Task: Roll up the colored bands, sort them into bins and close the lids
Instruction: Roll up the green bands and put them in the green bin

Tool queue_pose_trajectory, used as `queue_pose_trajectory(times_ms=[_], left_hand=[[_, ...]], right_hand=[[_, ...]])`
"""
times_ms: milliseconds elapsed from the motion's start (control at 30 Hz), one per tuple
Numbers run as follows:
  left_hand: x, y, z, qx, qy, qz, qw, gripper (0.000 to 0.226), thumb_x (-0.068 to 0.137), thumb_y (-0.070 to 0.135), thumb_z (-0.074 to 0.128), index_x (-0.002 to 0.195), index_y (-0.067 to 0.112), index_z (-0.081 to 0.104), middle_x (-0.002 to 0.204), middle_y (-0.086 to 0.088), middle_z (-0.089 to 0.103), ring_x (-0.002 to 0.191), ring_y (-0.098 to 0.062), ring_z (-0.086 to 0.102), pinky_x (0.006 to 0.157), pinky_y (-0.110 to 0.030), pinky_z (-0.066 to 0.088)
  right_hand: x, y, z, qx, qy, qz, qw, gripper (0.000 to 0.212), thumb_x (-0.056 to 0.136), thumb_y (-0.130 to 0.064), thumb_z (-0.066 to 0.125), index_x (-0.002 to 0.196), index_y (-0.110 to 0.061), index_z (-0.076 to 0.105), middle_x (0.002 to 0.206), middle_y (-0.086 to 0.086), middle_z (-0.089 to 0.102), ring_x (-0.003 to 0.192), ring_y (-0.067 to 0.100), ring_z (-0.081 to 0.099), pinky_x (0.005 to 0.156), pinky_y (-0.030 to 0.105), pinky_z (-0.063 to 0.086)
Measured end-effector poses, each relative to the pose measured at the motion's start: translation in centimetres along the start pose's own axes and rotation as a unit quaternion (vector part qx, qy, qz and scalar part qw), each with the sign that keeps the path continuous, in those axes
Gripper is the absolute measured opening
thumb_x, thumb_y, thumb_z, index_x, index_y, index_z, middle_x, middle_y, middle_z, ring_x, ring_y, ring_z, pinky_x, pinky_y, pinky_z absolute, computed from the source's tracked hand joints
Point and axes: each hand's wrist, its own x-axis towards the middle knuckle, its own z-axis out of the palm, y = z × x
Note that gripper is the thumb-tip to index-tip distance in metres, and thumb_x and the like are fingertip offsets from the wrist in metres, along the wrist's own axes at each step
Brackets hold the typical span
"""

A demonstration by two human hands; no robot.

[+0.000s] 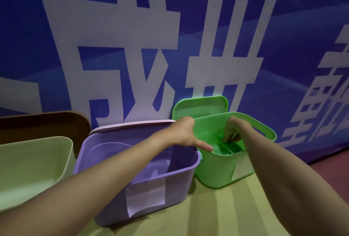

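A green bin stands at the right, its green lid leaning upright behind it against the wall. My right hand reaches down inside this bin, fingers curled on a green band lying at the bottom. My left hand grips the green bin's near-left rim, thumb pointing along the edge. A purple bin sits in the middle with its pale purple lid propped behind it. A pale yellow-green bin stands at the left.
A brown lid leans behind the left bin. All bins rest on a yellowish mat. A blue banner wall with large white characters rises right behind them. Reddish floor shows at the right.
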Motion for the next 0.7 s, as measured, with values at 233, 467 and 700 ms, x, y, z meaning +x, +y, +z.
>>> queue_pose_trajectory(times_ms=[233, 467, 700], left_hand=[[-0.5, 0.5, 0.0, 0.004, -0.006, -0.004, 1.0, 0.068, 0.065, 0.057, 0.079, 0.101, 0.008, 0.048, 0.092, -0.002, 0.045, 0.075, -0.016, 0.042, 0.067, -0.033, 0.043], [-0.5, 0.3, 0.1, 0.01, 0.011, -0.003, 1.0, 0.064, 0.064, 0.057, 0.079, 0.085, 0.008, 0.045, 0.078, -0.001, 0.037, 0.065, -0.015, 0.03, 0.058, -0.03, 0.03], [-0.6, 0.0, 0.3, 0.011, 0.021, -0.003, 1.0, 0.073, 0.061, 0.062, 0.079, 0.096, 0.003, 0.053, 0.096, -0.006, 0.05, 0.08, -0.019, 0.044, 0.07, -0.036, 0.043]], right_hand=[[0.5, 0.6, 1.2, 0.025, 0.062, -0.028, 0.997, 0.049, 0.084, -0.011, 0.072, 0.127, 0.004, 0.055, 0.133, 0.015, 0.056, 0.122, 0.031, 0.054, 0.105, 0.039, 0.043], [2.1, 1.1, 2.9, 0.069, 0.136, -0.086, 0.984, 0.036, 0.096, -0.002, 0.047, 0.131, 0.006, 0.048, 0.132, 0.026, 0.052, 0.065, 0.024, 0.051, 0.034, 0.016, 0.044], [0.4, 1.4, 1.7, -0.045, 0.091, -0.045, 0.994, 0.065, 0.068, -0.022, 0.086, 0.122, -0.004, 0.054, 0.116, 0.011, 0.062, 0.112, 0.031, 0.061, 0.099, 0.041, 0.049]])
